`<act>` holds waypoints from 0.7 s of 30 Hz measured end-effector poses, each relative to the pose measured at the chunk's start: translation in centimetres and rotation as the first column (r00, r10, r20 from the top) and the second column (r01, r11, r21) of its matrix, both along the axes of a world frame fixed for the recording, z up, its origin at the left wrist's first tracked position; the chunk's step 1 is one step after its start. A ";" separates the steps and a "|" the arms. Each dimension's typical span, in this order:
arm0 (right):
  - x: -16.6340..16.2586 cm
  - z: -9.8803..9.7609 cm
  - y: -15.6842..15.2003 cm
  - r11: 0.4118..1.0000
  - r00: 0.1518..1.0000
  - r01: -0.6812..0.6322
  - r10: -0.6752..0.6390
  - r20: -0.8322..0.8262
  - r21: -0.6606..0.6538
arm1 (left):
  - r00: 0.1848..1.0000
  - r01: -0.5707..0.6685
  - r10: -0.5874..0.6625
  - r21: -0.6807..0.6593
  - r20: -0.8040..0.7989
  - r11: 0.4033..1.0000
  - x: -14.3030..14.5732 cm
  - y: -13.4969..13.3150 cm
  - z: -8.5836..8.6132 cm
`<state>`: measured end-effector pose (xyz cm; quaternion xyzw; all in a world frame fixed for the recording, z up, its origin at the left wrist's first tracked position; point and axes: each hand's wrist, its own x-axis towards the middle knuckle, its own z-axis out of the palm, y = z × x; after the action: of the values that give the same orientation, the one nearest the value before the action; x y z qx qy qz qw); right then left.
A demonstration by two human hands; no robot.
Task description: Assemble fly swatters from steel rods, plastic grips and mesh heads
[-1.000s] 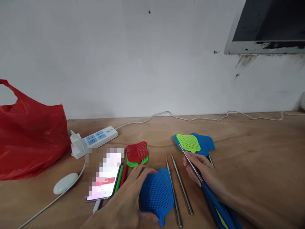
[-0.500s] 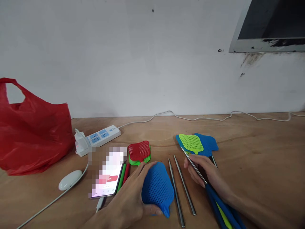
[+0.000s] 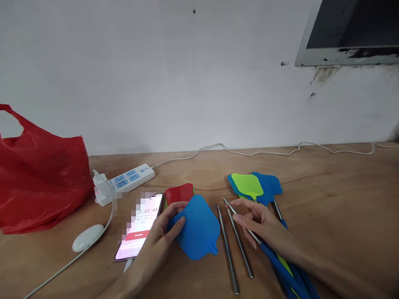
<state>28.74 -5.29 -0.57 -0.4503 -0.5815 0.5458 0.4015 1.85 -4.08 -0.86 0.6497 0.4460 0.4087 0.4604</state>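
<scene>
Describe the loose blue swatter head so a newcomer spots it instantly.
On the wooden table, just right of the lit phone, the left hand holds a blue mesh fly-swatter head. Unlike the swatters farther right, it has no handle attached.

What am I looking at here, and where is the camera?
There is no machine here. These are a person's two bare hands, filmed by a camera worn on the head that looks forward and down. It is the only view.

The left hand grips a blue swatter head by its edge. The right hand pinches a thin metal rod. Two loose rods lie between the hands on the wooden table.

To the left lie a phone with a lit screen, a power strip, a white oval device on a cable and a red bag. Farther back are a red swatter head and a green head lying on blue heads.
</scene>
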 end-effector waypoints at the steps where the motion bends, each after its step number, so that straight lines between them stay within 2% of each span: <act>1: 0.0 -0.1 0.0 1.000 1.000 -0.001 0.001 0.001 -0.001 | 0.998 -0.012 0.016 -0.048 0.066 0.999 0.0 0.1 0.0; 4: 0.1 -0.2 0.0 0.999 0.999 -0.049 0.049 0.010 -0.019 | 0.967 -0.039 0.086 -0.191 0.242 0.981 0.0 0.3 -0.2; 6: 0.1 -0.2 0.0 0.996 0.996 -0.084 0.084 0.013 -0.034 | 0.944 -0.050 0.121 -0.230 0.306 0.972 0.0 0.4 -0.5; 12: 0.0 -0.4 -0.3 0.996 0.996 -0.088 0.088 0.025 -0.016 | 0.904 -0.065 0.154 -0.227 0.399 0.972 0.1 0.8 -0.9; 18: 0.0 -0.4 -0.7 0.968 0.963 -0.232 0.243 0.120 -0.098 | 0.879 -0.079 0.143 -0.156 0.454 0.985 0.2 0.9 -0.8; 21: 0.0 -0.4 -1.0 0.963 0.953 -0.235 0.255 0.163 -0.131 | 0.867 -0.088 0.159 -0.170 0.471 0.982 0.3 0.9 -0.7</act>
<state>28.72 -6.24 -1.01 -0.4431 -0.6356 0.5800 0.2515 2.18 -3.20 -1.60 0.4626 0.3859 0.5534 0.5752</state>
